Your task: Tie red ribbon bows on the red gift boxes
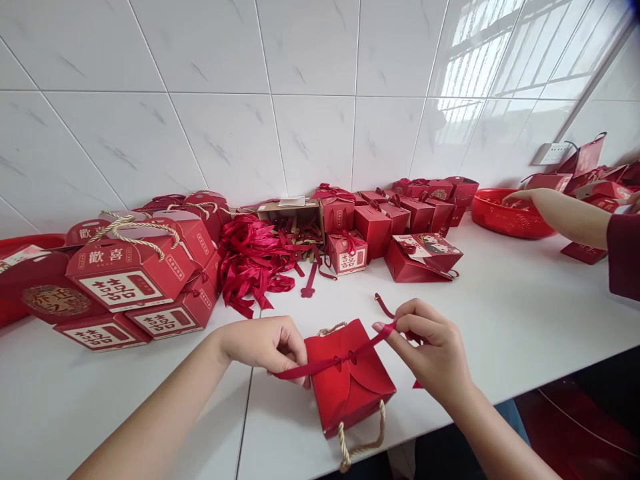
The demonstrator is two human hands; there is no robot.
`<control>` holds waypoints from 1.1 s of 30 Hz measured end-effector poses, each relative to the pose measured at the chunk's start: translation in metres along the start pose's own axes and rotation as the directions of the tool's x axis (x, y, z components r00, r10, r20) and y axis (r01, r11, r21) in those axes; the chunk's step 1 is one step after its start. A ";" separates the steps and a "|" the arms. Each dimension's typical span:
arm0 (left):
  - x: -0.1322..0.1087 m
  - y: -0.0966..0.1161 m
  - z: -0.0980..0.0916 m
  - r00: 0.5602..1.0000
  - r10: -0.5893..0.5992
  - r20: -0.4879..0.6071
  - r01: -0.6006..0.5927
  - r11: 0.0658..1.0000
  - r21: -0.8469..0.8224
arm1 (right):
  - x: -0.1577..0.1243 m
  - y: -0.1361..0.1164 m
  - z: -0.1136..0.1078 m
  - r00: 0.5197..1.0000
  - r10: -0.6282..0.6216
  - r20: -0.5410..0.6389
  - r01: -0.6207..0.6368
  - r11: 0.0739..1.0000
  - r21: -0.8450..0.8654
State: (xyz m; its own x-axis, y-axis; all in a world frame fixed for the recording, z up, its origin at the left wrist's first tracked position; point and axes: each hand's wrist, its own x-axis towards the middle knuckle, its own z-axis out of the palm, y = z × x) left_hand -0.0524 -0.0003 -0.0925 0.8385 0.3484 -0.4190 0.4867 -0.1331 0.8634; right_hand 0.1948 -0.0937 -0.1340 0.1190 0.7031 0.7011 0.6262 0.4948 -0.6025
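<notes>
In front of me a red gift box (345,407) with gold rope handles rests on the white table. A dark red ribbon (320,365) runs across its top, passing through holes in the closed flaps. My left hand (273,347) pinches one end of the ribbon at the box's left side. On the right, my right hand (430,347) pinches the other end between thumb and fingers, raised a little above the box. The ribbon is stretched between both hands. A small strap (384,307) with a gold bead shows just beyond my right hand.
Stacked red boxes with rope handles (125,267) stand at left, beside a pile of loose ribbons (255,260). An open cardboard box (290,217) and several smaller red boxes (373,230) line the tiled wall. At right, another person's hand (535,200) reaches into a red basket (500,220).
</notes>
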 end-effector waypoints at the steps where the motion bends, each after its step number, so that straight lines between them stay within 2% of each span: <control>1: 0.002 -0.002 -0.001 1.000 0.001 0.010 -0.001 1.000 -0.015 | -0.001 0.000 0.001 1.000 -0.019 -0.014 0.019 1.000 0.002; 5: 0.012 -0.011 -0.005 0.999 0.046 0.019 -0.043 0.986 -0.160 | -0.002 -0.002 0.004 0.997 -0.061 -0.049 0.061 0.998 0.013; 9: 0.017 -0.007 0.003 0.993 0.069 -0.096 -0.102 0.907 -0.409 | -0.001 -0.007 0.009 0.997 -0.061 -0.038 0.063 0.997 0.052; 11: 0.018 0.003 0.015 0.982 0.021 -0.186 -0.099 0.900 -0.424 | -0.001 -0.010 0.012 0.999 -0.037 -0.016 0.039 0.995 0.092; 13: 0.019 0.015 0.029 0.944 0.012 -0.328 -0.129 0.932 -0.338 | 0.000 -0.013 0.016 0.998 0.019 0.051 -0.027 0.988 0.152; 14: 0.020 0.020 0.036 0.909 0.040 -0.414 -0.160 0.952 -0.260 | 0.001 -0.014 0.018 0.993 0.061 0.102 -0.079 0.980 0.183; 17: 0.024 0.026 0.054 0.770 0.192 -0.609 -0.225 0.974 0.022 | 0.003 -0.019 0.024 0.943 0.194 0.270 -0.260 0.937 0.235; 19: 0.027 0.022 0.062 0.693 0.271 -0.668 -0.197 0.963 0.186 | 0.005 -0.022 0.027 0.903 0.255 0.345 -0.344 0.910 0.229; 22: 0.030 0.013 0.068 0.610 0.385 -0.693 -0.147 0.914 0.379 | 0.008 -0.024 0.030 0.872 0.314 0.377 -0.406 0.893 0.196; 24: 0.031 0.008 0.070 0.585 0.456 -0.671 -0.141 0.872 0.469 | 0.010 -0.023 0.032 0.861 0.339 0.378 -0.427 0.887 0.177; 29: 0.032 0.006 0.069 0.606 0.495 -0.623 -0.099 0.824 0.558 | 0.013 -0.020 0.033 0.849 0.375 0.373 -0.453 0.879 0.147; 33: 0.033 0.008 0.067 0.600 0.534 -0.596 -0.153 0.808 0.569 | 0.014 -0.019 0.033 0.854 0.394 0.340 -0.460 0.877 0.139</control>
State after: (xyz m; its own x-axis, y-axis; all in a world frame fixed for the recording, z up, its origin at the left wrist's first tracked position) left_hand -0.0044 -0.0517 -0.1188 0.6165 0.6911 0.3771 0.4046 -0.6890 0.6013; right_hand 0.1591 -0.0767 -0.1256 0.0862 0.9690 0.2317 0.3869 0.1818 -0.9040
